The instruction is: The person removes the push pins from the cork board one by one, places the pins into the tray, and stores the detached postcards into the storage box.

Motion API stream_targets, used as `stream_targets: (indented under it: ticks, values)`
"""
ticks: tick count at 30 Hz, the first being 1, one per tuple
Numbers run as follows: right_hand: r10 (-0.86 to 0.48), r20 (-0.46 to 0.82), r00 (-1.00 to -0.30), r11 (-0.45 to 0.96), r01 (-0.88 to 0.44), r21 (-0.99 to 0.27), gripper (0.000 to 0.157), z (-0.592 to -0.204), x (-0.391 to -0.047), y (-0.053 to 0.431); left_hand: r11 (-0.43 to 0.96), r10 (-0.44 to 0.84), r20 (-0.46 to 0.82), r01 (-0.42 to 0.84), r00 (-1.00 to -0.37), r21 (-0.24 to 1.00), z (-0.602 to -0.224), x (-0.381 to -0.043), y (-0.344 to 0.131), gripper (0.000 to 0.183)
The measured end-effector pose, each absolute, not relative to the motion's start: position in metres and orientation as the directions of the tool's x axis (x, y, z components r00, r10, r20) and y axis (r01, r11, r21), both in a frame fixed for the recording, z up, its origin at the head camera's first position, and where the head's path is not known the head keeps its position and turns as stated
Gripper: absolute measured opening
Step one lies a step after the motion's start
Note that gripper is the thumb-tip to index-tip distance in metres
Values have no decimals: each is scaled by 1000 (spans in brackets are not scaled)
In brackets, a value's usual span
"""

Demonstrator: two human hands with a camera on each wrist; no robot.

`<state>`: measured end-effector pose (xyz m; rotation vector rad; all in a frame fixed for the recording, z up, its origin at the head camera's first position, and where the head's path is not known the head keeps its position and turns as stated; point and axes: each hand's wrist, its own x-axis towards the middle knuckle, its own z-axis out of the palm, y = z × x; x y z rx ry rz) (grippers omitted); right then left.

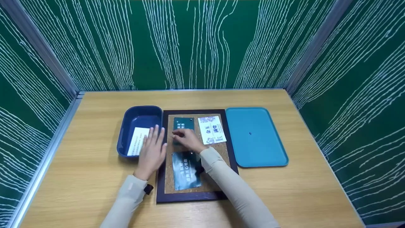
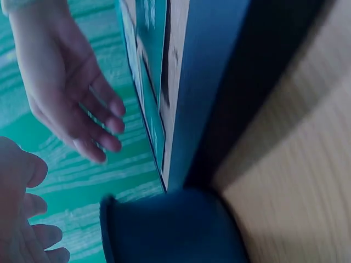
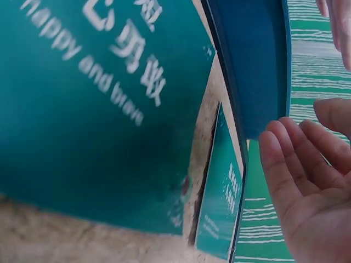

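My left hand point(image 1: 153, 152) hangs over the right rim of a dark blue basin point(image 1: 139, 110), its fingers straight and holding nothing. A white printed card point(image 1: 136, 142) leans inside that basin. Above the framed corkboard point(image 1: 221, 158) hovers my right hand point(image 1: 187, 139), fingers loosely bent; the right wrist view shows no object in this hand point(image 3: 312, 181). It partly covers an upper green card point(image 1: 185, 123) on the cork. Below lies a larger green card point(image 1: 186, 172), its lettering close up in the right wrist view. A white card with blue print point(image 1: 212, 129) sits at the board's upper right.
Right of the corkboard lies a light blue tray point(image 1: 259, 152) with one small dark pin point(image 1: 250, 133) on it. The wooden table point(image 1: 79, 190) is bounded by green panels point(image 1: 152, 63) with white wavy lines at the back and both sides.
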<state>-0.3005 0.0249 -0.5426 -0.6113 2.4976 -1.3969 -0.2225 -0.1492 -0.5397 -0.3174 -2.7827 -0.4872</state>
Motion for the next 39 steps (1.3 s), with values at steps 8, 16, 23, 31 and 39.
stream_targets:
  ticks: [8,16,23,31,39]
  values:
    - [-434,-39,-900,463,-186,-867,25,-546,-302,35,907,253,288,330,-923,261,-546,-210,-126,62]
    - [-409,-123,-904,462,-89,-882,28,-548,-301,53,886,326,226,380,-918,264,-549,-195,-111,61]
    - [-390,-157,-907,469,-50,-882,21,-547,-297,64,868,375,189,415,-908,273,-554,-182,-103,60]
    - [-416,-195,-888,497,-43,-867,19,-550,-293,74,863,398,91,406,-913,300,-562,-171,-97,59]
    - [-434,-208,-877,475,-26,-879,12,-552,-290,82,847,421,78,422,-904,323,-572,-160,-92,55]
